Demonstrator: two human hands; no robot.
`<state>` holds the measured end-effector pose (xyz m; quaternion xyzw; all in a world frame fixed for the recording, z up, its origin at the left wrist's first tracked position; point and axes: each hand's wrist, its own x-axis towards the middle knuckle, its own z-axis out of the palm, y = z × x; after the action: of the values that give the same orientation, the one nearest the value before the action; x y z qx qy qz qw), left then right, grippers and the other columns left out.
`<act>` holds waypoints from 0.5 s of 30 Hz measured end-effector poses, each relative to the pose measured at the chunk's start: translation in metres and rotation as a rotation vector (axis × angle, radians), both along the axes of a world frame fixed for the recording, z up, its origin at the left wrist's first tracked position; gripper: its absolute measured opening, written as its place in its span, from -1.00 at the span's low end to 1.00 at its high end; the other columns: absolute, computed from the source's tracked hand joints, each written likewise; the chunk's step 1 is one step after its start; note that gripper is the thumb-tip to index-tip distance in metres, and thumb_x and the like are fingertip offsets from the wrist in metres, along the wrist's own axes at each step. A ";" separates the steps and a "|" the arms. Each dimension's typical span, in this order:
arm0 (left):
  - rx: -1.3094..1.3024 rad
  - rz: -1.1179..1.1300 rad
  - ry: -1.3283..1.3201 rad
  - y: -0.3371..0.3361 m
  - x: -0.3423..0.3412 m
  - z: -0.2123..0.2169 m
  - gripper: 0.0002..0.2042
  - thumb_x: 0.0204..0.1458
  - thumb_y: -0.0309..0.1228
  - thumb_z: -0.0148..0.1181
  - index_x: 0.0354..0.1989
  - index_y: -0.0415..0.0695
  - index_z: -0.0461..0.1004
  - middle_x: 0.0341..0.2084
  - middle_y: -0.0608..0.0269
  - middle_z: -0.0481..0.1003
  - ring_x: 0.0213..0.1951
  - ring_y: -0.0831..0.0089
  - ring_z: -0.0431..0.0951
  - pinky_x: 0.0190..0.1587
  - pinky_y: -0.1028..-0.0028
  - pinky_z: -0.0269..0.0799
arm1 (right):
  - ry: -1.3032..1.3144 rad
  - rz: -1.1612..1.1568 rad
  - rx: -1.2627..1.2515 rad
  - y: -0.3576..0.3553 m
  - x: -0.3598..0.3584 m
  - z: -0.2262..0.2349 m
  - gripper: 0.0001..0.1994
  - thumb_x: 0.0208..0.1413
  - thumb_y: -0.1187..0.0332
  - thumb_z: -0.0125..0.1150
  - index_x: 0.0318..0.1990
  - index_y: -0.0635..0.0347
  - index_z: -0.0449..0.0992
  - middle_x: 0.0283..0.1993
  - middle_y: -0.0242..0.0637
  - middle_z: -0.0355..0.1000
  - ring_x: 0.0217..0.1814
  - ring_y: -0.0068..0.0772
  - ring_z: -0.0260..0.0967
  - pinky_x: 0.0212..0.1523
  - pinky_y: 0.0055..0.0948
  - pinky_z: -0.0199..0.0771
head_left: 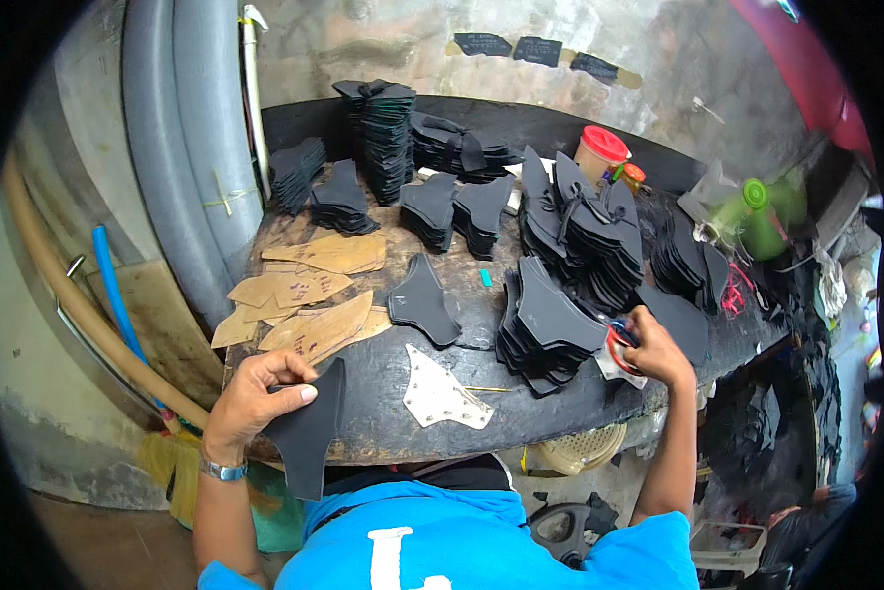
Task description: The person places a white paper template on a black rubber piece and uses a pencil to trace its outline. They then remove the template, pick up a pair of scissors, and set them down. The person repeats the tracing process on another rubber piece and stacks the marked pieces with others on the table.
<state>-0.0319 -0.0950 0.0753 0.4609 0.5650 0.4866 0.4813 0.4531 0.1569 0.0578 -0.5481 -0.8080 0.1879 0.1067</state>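
My left hand (255,393) grips a black cut shoe-upper piece (309,433) at the near left edge of the dark worktable (383,423), thumb on top. My right hand (653,349) is closed around red-handled scissors (617,346) beside a tall stack of black cut pieces (545,329). A pale template with small holes (440,395) lies flat between my hands, with a thin stick next to it. A single black piece (420,303) lies just beyond it.
Several stacks of black pieces (383,138) crowd the back and right of the table. Brown cardboard patterns (309,290) lie at the left. A red-lidded jar (599,154) and a green bottle (757,216) stand at the back right. Grey rolled sheets (181,147) lean at the left wall.
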 end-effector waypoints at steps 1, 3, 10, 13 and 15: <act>-0.061 -0.018 -0.013 -0.001 -0.001 0.004 -0.86 0.06 -0.50 0.34 -0.23 -0.22 0.55 -0.40 0.42 0.53 -0.25 0.67 0.51 -0.17 0.67 0.38 | -0.019 -0.044 0.027 -0.005 0.005 0.011 -0.56 -0.15 0.48 0.23 -0.03 0.21 0.30 -0.12 0.12 0.42 -0.05 0.11 0.44 -0.02 -0.15 0.41; -0.049 -0.089 -0.018 0.001 -0.001 0.009 -0.80 0.06 -0.54 0.34 -0.14 -0.24 0.54 -0.28 0.34 0.57 -0.15 0.59 0.55 -0.09 0.60 0.46 | 0.065 -0.125 0.187 -0.024 0.013 0.032 -0.50 -0.16 0.47 0.29 0.02 0.19 0.31 -0.12 0.09 0.43 -0.10 0.05 0.47 -0.03 -0.15 0.45; 0.160 -0.390 0.009 0.011 -0.002 0.018 -0.73 0.03 -0.70 0.25 -0.07 -0.30 0.63 -0.13 0.05 0.64 -0.04 0.38 0.60 0.07 0.45 0.47 | 1.328 0.204 -0.329 -0.116 -0.049 0.030 -0.46 0.19 0.13 0.26 0.18 0.30 0.33 -0.60 -0.38 0.25 -0.75 -0.61 0.19 -0.78 -0.60 0.23; 0.112 -0.427 0.057 0.011 -0.001 0.027 -0.68 -0.03 -0.73 0.24 -0.06 -0.30 0.64 -0.09 -0.06 0.63 0.06 0.26 0.59 0.16 0.38 0.43 | 1.031 0.244 -0.979 -0.148 -0.099 0.007 -0.30 0.20 -0.16 0.17 0.18 0.35 0.28 -0.62 -0.39 0.22 -0.72 -0.55 0.20 -0.73 -0.52 0.25; 0.140 -0.456 0.073 0.009 -0.001 0.031 -0.67 -0.03 -0.75 0.23 -0.05 -0.30 0.64 -0.07 -0.05 0.63 0.06 0.23 0.59 0.18 0.37 0.41 | 0.808 0.402 -1.111 -0.163 -0.129 -0.006 -0.17 0.17 -0.33 0.11 0.23 0.33 0.23 -0.54 -0.36 0.24 -0.64 -0.53 0.23 -0.62 -0.48 0.31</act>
<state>-0.0327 -0.0862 0.1064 0.6261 0.4281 0.3863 0.5249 0.3241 -0.0062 0.0519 -0.2497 -0.5756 0.7758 0.0661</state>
